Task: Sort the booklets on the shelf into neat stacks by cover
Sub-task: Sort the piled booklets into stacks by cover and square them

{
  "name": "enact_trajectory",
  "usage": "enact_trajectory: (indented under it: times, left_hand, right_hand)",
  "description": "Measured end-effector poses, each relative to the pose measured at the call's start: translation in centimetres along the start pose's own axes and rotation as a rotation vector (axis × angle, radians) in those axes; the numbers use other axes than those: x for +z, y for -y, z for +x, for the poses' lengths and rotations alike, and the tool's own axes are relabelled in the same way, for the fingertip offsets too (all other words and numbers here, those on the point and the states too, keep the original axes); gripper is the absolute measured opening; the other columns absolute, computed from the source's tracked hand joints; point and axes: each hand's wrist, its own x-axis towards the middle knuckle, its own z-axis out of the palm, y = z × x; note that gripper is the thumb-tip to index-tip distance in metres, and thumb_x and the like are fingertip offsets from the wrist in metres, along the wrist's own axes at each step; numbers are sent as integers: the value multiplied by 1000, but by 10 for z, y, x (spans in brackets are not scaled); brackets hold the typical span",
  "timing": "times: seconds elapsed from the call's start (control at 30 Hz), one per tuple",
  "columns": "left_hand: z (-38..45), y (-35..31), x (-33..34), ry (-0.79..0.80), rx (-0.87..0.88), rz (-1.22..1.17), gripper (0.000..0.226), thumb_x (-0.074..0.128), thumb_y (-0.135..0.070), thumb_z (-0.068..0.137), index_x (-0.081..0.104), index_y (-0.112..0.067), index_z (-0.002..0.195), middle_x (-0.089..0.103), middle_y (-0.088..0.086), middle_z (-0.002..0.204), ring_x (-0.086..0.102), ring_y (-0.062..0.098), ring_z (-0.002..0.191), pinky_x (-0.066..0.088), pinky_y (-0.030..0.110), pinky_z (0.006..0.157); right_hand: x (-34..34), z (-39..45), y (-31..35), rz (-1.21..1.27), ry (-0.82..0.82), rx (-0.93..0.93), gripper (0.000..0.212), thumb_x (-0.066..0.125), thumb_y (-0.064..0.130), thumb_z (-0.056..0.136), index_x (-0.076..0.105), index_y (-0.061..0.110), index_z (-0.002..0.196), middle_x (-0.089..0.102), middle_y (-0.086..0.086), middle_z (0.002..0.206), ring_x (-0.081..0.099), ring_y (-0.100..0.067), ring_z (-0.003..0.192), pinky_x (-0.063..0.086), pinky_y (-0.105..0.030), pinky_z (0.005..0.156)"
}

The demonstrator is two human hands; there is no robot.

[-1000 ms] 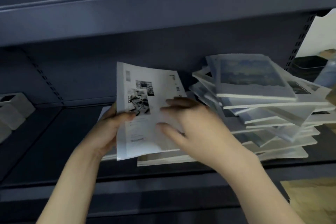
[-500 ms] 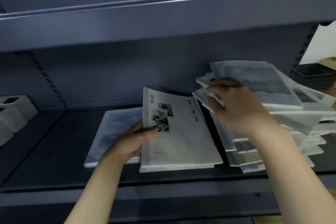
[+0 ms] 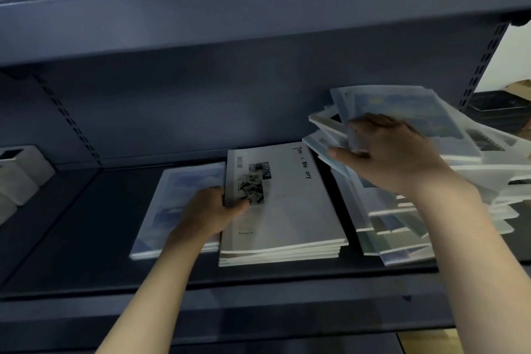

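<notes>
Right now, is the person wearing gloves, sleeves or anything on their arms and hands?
No. Both the left hand and the right hand are bare, with no gloves, and no rings, watch or bracelet that I can see. Both forearms are bare too; no sleeve comes into view.

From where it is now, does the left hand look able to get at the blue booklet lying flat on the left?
Probably yes. The left hand grips the white stack's left edge, right beside the blue booklet, whose cover lies bare with nothing on top.
</notes>
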Motion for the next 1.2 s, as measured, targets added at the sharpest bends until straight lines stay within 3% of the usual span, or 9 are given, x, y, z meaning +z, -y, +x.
enact_trajectory:
  times: [0.2,0.3,0.4,0.47,0.6,0.73,0.93,1.07,1.2]
  left_hand:
    - [-8,-11,-5,-57,11,311,53,45,-61,85,60,-13,101,64,4,99,61,23,90,40,26,61]
    - [-14,-14,-7,-189,55,510,58,41,-65,85,56,-12,105,64,6,101,61,25,92,39,27,60]
    - [-18,-24,1,-338,204,508,53,42,-61,87,58,-14,104,66,5,96,62,24,91,36,26,58]
    - [-19,-35,14,-366,414,406,49,45,-59,86,63,-16,100,67,4,97,60,26,95,42,30,65]
    - [-22,-65,46,-150,856,322,57,46,-64,79,66,-16,102,63,2,105,53,24,102,38,36,83]
    - [-19,-93,73,75,1029,352,67,61,-60,75,55,-15,125,55,2,125,43,20,116,31,35,91]
    - [-3,-100,82,86,1145,556,64,55,-62,80,57,-12,120,58,6,121,48,24,113,29,37,97]
    - [-4,-98,82,27,1216,560,57,56,-59,80,64,-7,101,65,9,98,56,27,96,33,38,89]
    - [-7,-98,79,-20,1260,565,51,58,-59,78,67,-10,88,64,4,81,57,22,79,25,33,76]
  right_hand:
    - [0,-1,2,-19,-5,-5,48,39,57,90,51,18,116,52,-3,126,44,-26,121,32,-37,101]
    - [1,-1,2,-29,-20,-6,49,39,55,90,51,17,120,51,-4,129,43,-26,124,30,-36,102]
    - [2,-2,3,-43,-37,-5,50,38,55,91,50,18,123,51,-3,129,42,-25,124,30,-35,103]
    - [3,-2,3,-47,-35,-4,51,37,55,91,49,18,125,51,-3,131,42,-25,125,29,-35,103]
    - [4,-2,3,-40,-37,8,52,39,54,91,47,19,129,47,-3,136,38,-25,129,27,-35,105]
    - [6,-1,1,-60,-32,11,54,37,54,92,44,19,131,44,-3,139,34,-24,132,24,-35,108]
    - [11,-2,0,-90,-42,15,58,32,55,92,40,19,137,37,-2,146,28,-23,137,19,-38,112]
    - [14,-2,-2,-87,-55,16,59,33,55,91,41,19,137,39,-3,145,29,-23,137,19,-38,113]
    - [15,-2,-2,-93,-77,13,58,33,55,91,43,20,136,41,-3,144,31,-23,136,20,-37,112]
